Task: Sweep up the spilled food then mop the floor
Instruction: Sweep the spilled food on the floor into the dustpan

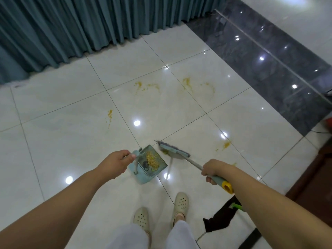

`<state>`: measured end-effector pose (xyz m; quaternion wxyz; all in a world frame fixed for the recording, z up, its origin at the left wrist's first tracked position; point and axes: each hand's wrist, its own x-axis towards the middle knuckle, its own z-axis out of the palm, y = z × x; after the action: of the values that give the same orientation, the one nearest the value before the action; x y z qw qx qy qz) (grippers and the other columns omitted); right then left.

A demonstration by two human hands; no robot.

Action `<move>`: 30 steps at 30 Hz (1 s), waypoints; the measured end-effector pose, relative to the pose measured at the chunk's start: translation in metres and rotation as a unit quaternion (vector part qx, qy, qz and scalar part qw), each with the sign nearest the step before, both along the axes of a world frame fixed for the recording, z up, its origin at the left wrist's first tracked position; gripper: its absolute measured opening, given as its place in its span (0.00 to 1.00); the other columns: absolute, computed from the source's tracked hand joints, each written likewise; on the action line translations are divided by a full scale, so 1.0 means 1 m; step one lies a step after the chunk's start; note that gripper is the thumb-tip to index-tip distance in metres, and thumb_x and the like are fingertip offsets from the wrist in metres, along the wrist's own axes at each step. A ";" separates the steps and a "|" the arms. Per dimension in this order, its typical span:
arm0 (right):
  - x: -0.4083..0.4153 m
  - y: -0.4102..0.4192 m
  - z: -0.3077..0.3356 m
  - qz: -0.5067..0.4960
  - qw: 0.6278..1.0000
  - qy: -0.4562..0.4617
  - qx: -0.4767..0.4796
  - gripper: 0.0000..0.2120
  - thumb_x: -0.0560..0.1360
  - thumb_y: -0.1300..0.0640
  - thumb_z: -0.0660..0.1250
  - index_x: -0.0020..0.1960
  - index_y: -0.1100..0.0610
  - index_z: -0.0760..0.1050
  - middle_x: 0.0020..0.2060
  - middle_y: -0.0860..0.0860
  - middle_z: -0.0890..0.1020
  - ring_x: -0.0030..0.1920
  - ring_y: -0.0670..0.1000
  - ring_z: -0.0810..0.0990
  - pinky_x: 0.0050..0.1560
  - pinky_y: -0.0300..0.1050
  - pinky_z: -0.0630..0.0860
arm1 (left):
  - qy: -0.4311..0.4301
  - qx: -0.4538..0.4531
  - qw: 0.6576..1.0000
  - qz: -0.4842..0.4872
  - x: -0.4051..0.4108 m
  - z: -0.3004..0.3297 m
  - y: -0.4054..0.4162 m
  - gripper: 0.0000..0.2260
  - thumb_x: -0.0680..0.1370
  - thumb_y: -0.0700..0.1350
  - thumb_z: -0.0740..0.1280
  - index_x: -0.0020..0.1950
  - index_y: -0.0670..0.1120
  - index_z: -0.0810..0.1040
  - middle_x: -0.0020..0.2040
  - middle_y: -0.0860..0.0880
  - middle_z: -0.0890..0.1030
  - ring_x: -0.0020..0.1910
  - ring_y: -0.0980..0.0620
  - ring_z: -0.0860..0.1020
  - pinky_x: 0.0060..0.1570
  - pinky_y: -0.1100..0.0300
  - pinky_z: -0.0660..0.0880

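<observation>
Both arms reach forward and down from the lower corners of the view, elbows nearly straight, converging over the white tiled floor (71, 137). The left hand (115, 163) is closed around the upright handle of a pale blue dustpan (143, 164), knuckles up, thumb pressed against the grip. The dustpan sits on the floor just ahead of the person's cream clogs (180, 203), its mouth turned toward the broom, and a heap of yellow spilled food (152, 159) lies inside it with some dark debris beside the comb teeth.

The right hand (212, 170) is wrapped tightly around the shaft of the broom (175, 152) near its top, just below the yellow end cap (227, 186), wrist angled inward. The shaft slants down and left from this hand to the broom head, which rests on the floor just beside the dustpan's lip.

Yellow smears (186, 81) and crumbs remain scattered on tiles farther ahead, well apart from the dustpan, with another patch to the right of the broom head. A teal curtain (71, 29) hangs along the far edge, and a green-handled mop with dark cloth (222, 216) lies by the right forearm.
</observation>
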<state>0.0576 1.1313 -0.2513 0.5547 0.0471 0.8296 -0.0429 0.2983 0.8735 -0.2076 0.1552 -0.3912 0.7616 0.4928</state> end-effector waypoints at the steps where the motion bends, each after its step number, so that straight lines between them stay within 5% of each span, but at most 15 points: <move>1: -0.002 0.001 -0.001 -0.024 1.000 0.002 -0.012 0.09 0.76 0.62 0.62 0.53 0.67 0.70 0.32 0.60 0.78 0.17 0.51 0.72 0.22 0.36 0.71 | -0.001 0.000 1.000 0.000 0.000 0.000 0.000 0.15 0.79 0.57 0.59 0.40 0.49 0.74 0.30 0.46 0.73 0.25 0.52 0.68 0.22 0.64 0.64; 9: 0.013 -0.012 -0.013 -0.121 0.991 -0.022 -0.052 0.08 0.78 0.60 0.62 0.44 0.64 0.68 0.32 0.58 0.75 0.23 0.50 0.71 0.20 0.35 0.70 | -0.022 -0.021 1.000 -0.002 0.010 -0.009 -0.010 0.18 0.79 0.59 0.58 0.45 0.45 0.76 0.29 0.49 0.74 0.26 0.52 0.69 0.22 0.65 0.65; 19: 0.072 -0.016 0.000 -0.155 0.980 -0.110 -0.060 0.09 0.78 0.59 0.62 0.52 0.65 0.68 0.33 0.57 0.74 0.19 0.48 0.71 0.21 0.37 0.70 | -0.010 -0.052 0.998 -0.020 0.011 -0.016 -0.017 0.16 0.80 0.57 0.58 0.45 0.46 0.75 0.30 0.48 0.75 0.26 0.52 0.71 0.24 0.63 0.68; 30: 0.071 -0.004 0.048 -0.129 0.983 -0.104 -0.080 0.09 0.80 0.60 0.59 0.56 0.64 0.66 0.34 0.57 0.74 0.17 0.47 0.67 0.19 0.33 0.68 | 0.003 -0.029 1.000 -0.010 0.024 -0.008 -0.013 0.17 0.80 0.56 0.58 0.45 0.44 0.76 0.29 0.48 0.74 0.25 0.52 0.68 0.22 0.64 0.66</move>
<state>0.1283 1.1270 -0.2031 0.6298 0.1133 0.7482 -0.1754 0.3220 0.8605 -0.2154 0.1468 -0.3864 0.7801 0.4697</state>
